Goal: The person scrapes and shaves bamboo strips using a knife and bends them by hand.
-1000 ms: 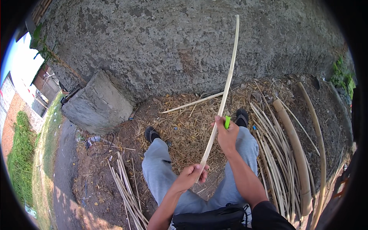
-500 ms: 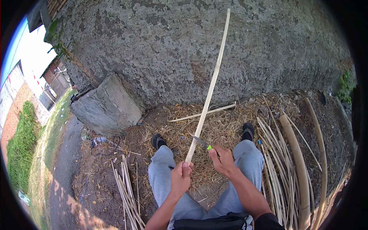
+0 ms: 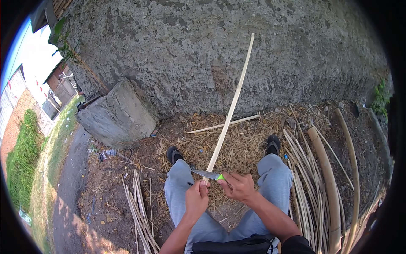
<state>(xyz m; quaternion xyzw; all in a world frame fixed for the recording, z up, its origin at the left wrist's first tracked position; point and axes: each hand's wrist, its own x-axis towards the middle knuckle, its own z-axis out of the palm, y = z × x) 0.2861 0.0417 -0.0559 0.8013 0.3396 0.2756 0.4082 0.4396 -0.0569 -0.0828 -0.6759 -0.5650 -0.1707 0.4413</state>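
Note:
My left hand (image 3: 197, 198) is closed round the near end of a long pale bamboo strip (image 3: 231, 109), thumb on top. The strip slants up and away, its far end in front of the wall. In my right hand (image 3: 239, 186) is a knife (image 3: 206, 173) with a bright green handle part showing. Its blade points left and lies across the strip just above my left fingers. Most of the knife handle is hidden by my right fingers.
Split bamboo strips (image 3: 306, 186) lie right of my legs beside thick bamboo poles (image 3: 327, 173). More strips (image 3: 139, 207) lie left. Shavings (image 3: 228, 156) and a crosswise strip (image 3: 203, 130) cover ground between my feet. A concrete block (image 3: 120, 116) stands by the rough wall (image 3: 186, 59).
The knife has moved down the strip toward my left hand, its blade now more level. The strip's far end has dropped lower in the view.

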